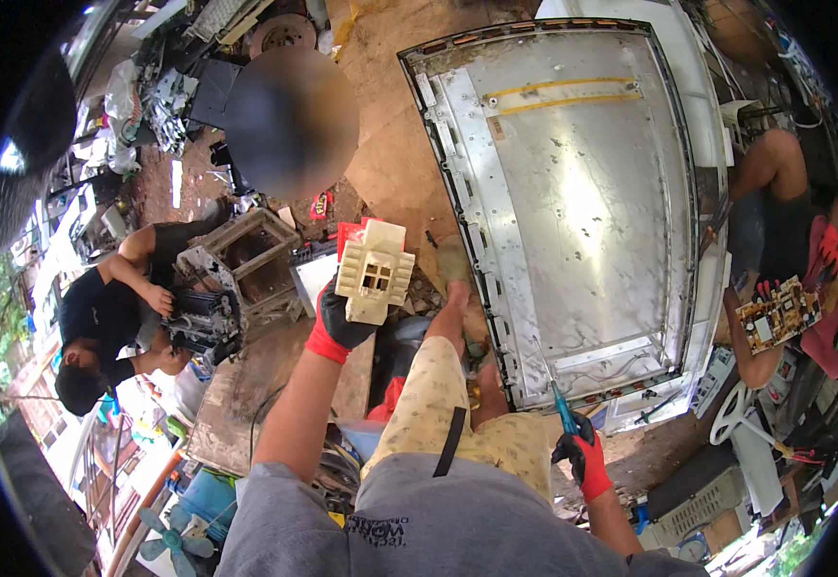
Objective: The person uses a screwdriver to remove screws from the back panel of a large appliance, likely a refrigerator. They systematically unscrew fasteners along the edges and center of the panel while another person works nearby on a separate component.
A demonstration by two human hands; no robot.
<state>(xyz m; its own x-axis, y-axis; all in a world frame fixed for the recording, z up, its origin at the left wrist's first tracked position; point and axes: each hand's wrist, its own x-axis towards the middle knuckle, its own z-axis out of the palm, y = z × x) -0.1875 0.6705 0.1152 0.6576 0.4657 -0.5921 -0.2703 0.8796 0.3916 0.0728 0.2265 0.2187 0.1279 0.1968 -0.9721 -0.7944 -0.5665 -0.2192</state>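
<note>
My left hand (340, 325), in a black and red work glove, grips a cream plastic part (380, 248) with notched sides and a gridded square opening. Something red shows behind its upper left. Lower right, my gloved right hand (582, 456) is closed around the teal handle of a screwdriver (563, 409), its thin shaft pointing up over the near end of a large metal panel (611, 279). That panel looks like the back of a flat screen, with a black frame and a yellow-edged strip. Whether the screwdriver tip touches it I cannot tell.
At the left, a person (116, 303) handles a dark machine part (207, 313). On the right sits another person (784, 231), beside a circuit board (779, 315). A wooden frame (263, 252), a wooden board (236, 409) and a fan blade (174, 540) lie among scrap.
</note>
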